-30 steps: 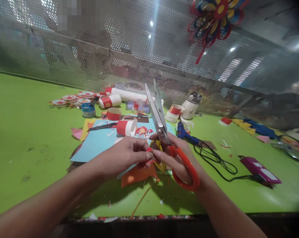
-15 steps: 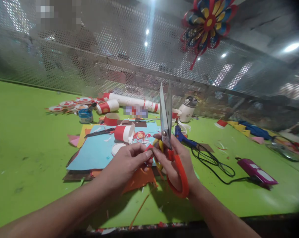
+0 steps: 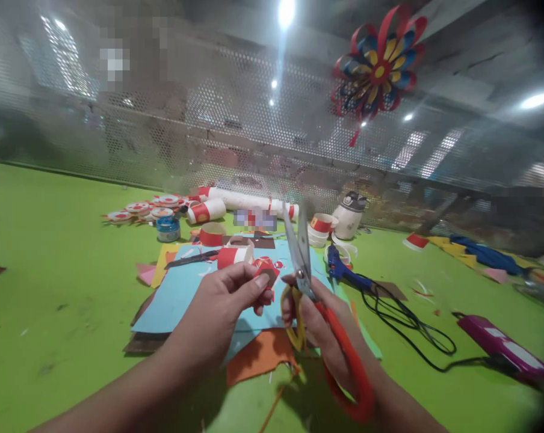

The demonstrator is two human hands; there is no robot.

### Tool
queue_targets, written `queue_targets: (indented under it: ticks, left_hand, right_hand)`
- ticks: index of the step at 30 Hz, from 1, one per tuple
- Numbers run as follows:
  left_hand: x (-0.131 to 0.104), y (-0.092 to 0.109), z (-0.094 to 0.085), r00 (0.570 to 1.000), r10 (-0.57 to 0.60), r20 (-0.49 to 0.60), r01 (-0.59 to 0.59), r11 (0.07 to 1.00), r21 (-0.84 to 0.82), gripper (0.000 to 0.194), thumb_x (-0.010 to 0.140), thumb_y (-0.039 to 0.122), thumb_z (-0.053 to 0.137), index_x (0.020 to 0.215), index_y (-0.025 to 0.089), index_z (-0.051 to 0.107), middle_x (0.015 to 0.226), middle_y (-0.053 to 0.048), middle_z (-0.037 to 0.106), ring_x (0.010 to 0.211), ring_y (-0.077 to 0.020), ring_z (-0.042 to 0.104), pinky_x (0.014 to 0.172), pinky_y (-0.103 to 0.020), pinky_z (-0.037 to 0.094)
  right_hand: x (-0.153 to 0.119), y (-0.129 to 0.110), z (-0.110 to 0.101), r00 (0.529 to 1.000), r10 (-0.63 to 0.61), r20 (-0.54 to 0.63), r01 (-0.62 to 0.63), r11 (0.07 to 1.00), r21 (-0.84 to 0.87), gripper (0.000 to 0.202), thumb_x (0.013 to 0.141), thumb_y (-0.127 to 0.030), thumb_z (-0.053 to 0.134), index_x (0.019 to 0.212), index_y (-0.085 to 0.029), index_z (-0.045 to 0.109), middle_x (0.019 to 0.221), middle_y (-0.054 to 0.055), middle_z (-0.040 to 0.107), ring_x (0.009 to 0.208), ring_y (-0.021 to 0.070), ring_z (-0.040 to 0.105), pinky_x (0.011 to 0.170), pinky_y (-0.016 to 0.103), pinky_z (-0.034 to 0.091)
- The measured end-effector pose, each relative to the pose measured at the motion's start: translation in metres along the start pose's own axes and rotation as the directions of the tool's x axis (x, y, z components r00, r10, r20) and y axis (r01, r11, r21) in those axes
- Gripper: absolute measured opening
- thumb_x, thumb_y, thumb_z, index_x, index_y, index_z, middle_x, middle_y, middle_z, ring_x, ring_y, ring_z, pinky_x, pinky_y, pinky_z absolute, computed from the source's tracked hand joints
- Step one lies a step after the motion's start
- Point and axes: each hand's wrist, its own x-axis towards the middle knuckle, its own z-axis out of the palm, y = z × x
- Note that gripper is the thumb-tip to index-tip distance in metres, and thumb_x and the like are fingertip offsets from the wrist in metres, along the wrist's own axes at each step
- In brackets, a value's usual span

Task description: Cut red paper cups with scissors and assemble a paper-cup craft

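Observation:
Between the thumb and fingers of my left hand [image 3: 220, 300] is a small piece of red and brown paper [image 3: 268, 276]. My right hand [image 3: 319, 328] grips scissors [image 3: 301, 275] by their orange-red and yellow handles. Their blades point upward and stand a little apart, to the right of the paper piece and not touching it. Both hands are raised over light blue sheets [image 3: 173, 304]. Behind my left hand, a red and white paper cup [image 3: 230, 257] lies on its side, partly hidden. An orange scrap [image 3: 254, 358] is below the hands.
A blue glue gun [image 3: 346, 273] lies right, its black cord running toward a purple power strip [image 3: 504, 343]. A blue-lidded jar [image 3: 168, 228], red cup ring [image 3: 212, 234], long white tube [image 3: 245, 201] and white bottle [image 3: 348, 218] stand behind. Perforated mesh [image 3: 236, 114] borders the green table [image 3: 50, 337].
My hands have come apart. The left has turned the paper piece up into view; the right has moved down and right with the scissors. The camera view has tilted slightly upward.

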Motion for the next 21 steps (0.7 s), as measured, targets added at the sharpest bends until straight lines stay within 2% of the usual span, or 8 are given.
queue_targets:
  ticks: [3,8,13,21]
  left_hand:
    - [0.0,0.006,-0.004,0.997,0.043,-0.064,-0.044,0.999,-0.008,0.023,0.081,0.036,0.068,0.073,0.015,0.062,0.066,0.001,0.059,0.064,-0.0105,0.051,0.063,-0.024,0.041]
    - [-0.001,0.01,-0.003,0.99,0.079,-0.119,-0.073,0.996,0.06,0.022,0.083,0.035,0.066,0.074,0.015,0.063,0.067,0.001,0.059,0.063,-0.0099,0.05,0.062,-0.022,0.042]
    - [-0.002,0.011,0.001,0.984,0.101,-0.145,-0.09,0.992,0.085,0.022,0.082,0.034,0.066,0.071,0.015,0.062,0.066,0.0,0.06,0.063,-0.0109,0.051,0.062,-0.023,0.043]
    - [-0.003,0.012,0.002,0.976,0.155,-0.154,-0.136,0.982,0.129,0.02,0.081,0.031,0.065,0.069,0.016,0.063,0.064,0.001,0.059,0.063,-0.0116,0.052,0.061,-0.022,0.044]
  right_hand:
    - [-0.006,0.003,0.007,0.996,0.057,0.068,-0.057,0.998,0.008,0.053,0.092,-0.062,0.037,0.113,-0.016,0.052,0.077,0.003,0.056,0.067,0.0156,0.052,0.062,0.027,0.043]
    - [-0.013,0.003,0.015,0.994,-0.042,0.102,0.052,0.995,-0.09,0.055,0.091,-0.066,0.033,0.109,-0.018,0.053,0.078,0.003,0.055,0.067,0.0157,0.05,0.059,0.026,0.041]
    - [-0.014,0.004,0.017,0.99,-0.056,0.127,0.077,0.983,-0.164,0.058,0.09,-0.067,0.031,0.11,-0.017,0.052,0.071,0.002,0.054,0.061,0.0153,0.049,0.054,0.027,0.036]
    - [-0.016,0.01,0.02,0.998,-0.026,0.051,0.037,0.972,-0.231,0.063,0.088,-0.072,0.029,0.11,-0.018,0.053,0.069,0.001,0.054,0.061,0.0156,0.051,0.055,0.027,0.038]
